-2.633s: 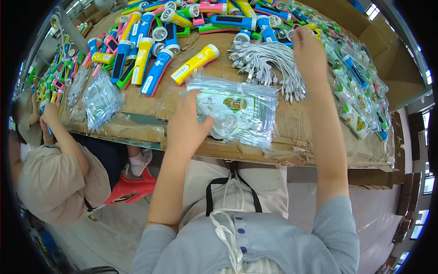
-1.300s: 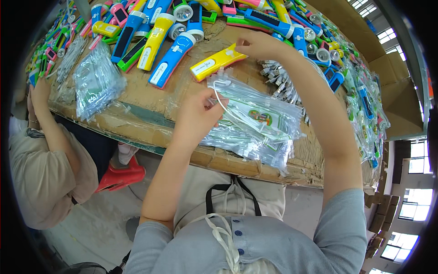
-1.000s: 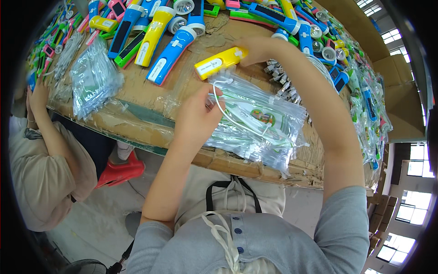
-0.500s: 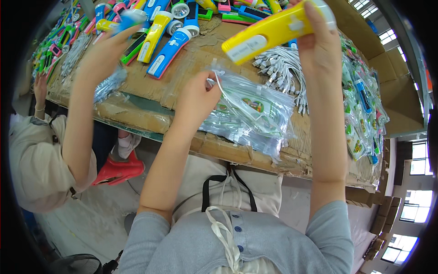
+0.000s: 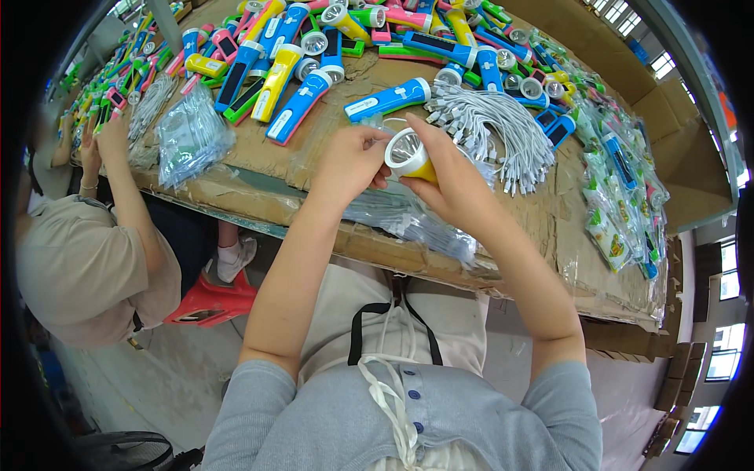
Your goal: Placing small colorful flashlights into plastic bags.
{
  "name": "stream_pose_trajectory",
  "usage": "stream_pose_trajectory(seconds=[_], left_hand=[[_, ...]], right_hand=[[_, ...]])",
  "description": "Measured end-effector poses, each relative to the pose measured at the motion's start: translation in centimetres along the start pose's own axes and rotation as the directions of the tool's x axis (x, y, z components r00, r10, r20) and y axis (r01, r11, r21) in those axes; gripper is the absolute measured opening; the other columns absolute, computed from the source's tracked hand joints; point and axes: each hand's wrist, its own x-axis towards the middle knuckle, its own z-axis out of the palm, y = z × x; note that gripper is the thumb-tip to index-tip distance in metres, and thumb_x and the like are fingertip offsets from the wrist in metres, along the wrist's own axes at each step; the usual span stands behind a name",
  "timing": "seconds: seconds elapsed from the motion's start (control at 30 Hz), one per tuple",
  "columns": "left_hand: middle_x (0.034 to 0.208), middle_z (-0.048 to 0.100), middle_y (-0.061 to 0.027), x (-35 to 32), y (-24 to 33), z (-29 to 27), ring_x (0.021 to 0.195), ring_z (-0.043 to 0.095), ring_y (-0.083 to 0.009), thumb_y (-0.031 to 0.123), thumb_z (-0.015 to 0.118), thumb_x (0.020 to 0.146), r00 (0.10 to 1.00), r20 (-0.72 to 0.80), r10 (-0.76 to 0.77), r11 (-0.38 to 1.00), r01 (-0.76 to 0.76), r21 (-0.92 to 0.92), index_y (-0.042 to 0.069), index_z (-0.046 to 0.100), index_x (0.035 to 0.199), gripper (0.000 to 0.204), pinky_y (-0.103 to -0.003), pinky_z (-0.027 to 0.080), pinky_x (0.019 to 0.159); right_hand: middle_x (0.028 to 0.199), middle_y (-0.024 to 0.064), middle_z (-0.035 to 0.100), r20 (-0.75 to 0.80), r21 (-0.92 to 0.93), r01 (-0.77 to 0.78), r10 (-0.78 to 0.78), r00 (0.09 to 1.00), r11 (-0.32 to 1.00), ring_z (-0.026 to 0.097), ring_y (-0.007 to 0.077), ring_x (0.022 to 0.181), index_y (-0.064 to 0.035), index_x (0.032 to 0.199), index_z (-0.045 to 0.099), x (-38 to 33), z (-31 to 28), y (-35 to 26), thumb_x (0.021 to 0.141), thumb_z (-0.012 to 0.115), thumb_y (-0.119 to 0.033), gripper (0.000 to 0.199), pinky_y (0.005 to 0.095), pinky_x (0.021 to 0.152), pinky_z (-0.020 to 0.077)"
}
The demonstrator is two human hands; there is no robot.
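Above the bags [image 5: 412, 223] on the bench [image 5: 542, 255], the right hand [image 5: 454, 174] gripped the torch [image 5: 411, 154]; the left hand [image 5: 350, 166] was bent beside it (its hold I could not tell). Probably light, stiff and slippery, it was best held round the middle.

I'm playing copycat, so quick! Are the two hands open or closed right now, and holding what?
Left hand: curled; whether it holds anything can't be told.
Right hand: closed around a yellow flashlight with a white rim.
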Motion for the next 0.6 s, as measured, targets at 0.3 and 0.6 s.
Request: stream_pose_trajectory(seconds=[0.3, 0.6], left_hand=[[0.056, 0.054, -0.004, -1.3, 1.1, 1.6, 0.042, 0.048, -0.0088, 0.016, 0.049, 0.09, 0.978, -0.189, 0.087, 0.996, -0.087, 0.009, -0.001, 0.063, 0.106, 0.027, -0.023, 0.039, 0.038], [0.058, 0.058, -0.0124, -3.3, -0.3, 1.4, 0.049, 0.057, -0.0214, 0.015, 0.053, 0.084, 0.97, -0.147, 0.195, 0.932, -0.137, 0.336, -0.001, 0.065, 0.099, 0.024, -0.034, 0.044, 0.05]], right_hand=[[0.122, 0.0113, 0.049, 0.085, -0.339, 0.0, 0.031, 0.996, 0.941, 0.056, 0.03, 0.102, -0.013, 0.137, 0.034, -1.8, 0.4, 1.1, 0.077, 0.067, -0.017, 0.069, 0.0381, 0.074, 0.0515], [0.083, 0.0106, 0.065, 0.021, -0.224, -0.182, 0.192, 0.981, 0.957, 0.062, 0.0272, 0.08, -0.008, 0.09, 0.07, 3.2, -3.1, 1.9, 0.082, 0.063, -0.025, 0.02, 0.0379, 0.063, 0.0478]])
